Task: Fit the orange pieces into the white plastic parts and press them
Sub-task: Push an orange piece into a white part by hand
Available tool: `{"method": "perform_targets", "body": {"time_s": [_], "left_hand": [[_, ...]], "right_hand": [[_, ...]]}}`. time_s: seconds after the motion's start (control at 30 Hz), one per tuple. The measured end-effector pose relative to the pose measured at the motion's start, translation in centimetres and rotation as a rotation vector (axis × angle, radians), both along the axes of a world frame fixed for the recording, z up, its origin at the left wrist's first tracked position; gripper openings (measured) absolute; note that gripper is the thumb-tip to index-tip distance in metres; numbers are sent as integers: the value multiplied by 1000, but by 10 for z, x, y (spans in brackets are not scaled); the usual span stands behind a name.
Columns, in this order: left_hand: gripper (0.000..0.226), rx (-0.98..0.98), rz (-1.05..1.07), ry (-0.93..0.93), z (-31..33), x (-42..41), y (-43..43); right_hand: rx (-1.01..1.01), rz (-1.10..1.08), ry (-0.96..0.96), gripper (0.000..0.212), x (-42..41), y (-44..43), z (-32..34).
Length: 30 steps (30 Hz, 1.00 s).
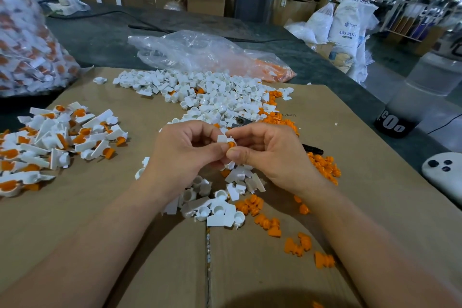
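Both hands meet over the middle of the cardboard sheet [105, 207]. My left hand [185, 152] and my right hand [270, 155] pinch one white plastic part [222, 138] between thumbs and fingers, with an orange piece [231, 144] sitting in its round cup. A heap of empty white parts [212, 97] lies behind the hands, and more of them [217, 205] lie under my wrists. Loose orange pieces [322, 165] are scattered to the right and in front [270, 225]. A pile of white parts with orange pieces in them [57, 142] lies at the left.
A clear bag of fitted parts [25, 40] stands at the far left. A crumpled plastic bag [200, 52] with orange pieces lies behind the heap. A black pen [312, 149] lies right of my right hand. A white device [442, 172] and a translucent container [420, 97] sit at the right edge.
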<state>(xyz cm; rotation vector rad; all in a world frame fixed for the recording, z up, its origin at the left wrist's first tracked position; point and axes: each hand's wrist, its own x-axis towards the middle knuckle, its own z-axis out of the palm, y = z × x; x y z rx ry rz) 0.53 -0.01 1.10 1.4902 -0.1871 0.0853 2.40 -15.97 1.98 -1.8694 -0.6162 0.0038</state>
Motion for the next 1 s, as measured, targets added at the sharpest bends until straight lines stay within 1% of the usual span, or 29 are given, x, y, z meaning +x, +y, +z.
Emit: {"method": "perform_targets", "body": {"time_s": [0.1, 0.13, 0.23, 0.33, 0.4, 0.5, 0.6, 0.73, 0.83, 0.93, 1.0], "left_hand": [[13, -8, -1, 25, 1, 2, 0], [15, -19, 2, 38, 1, 2, 0], [11, -54, -9, 84, 1, 3, 0], [4, -83, -36, 134, 2, 3, 0], [5, -70, -49, 157, 2, 3, 0], [14, -14, -43, 179, 1, 3, 1], [9, -4, -52, 186, 1, 4, 2], [8, 19, -59, 193, 1, 4, 2], [15, 4, -36, 195, 1, 3, 2], [6, -2, -41, 196, 3, 1, 2], [11, 25, -38, 191, 3, 2, 3]], "right_hand": [[36, 12, -19, 41, 1, -1, -2], [49, 23, -47, 42, 1, 0, -3], [61, 22, -188, 41, 0, 2, -8], [40, 1, -266, 41, 1, 2, -10], [14, -19, -311, 39, 1, 2, -11], [-24, -39, -378, 37, 2, 2, -12], [-39, -37, -365, 30, 3, 1, -14], [-78, -57, -369, 20, 4, -1, -14], [-107, -56, -396, 19, 3, -1, -13], [-126, -45, -410, 19, 2, -1, -12], [-119, -35, -404, 19, 2, -1, -12]]}}
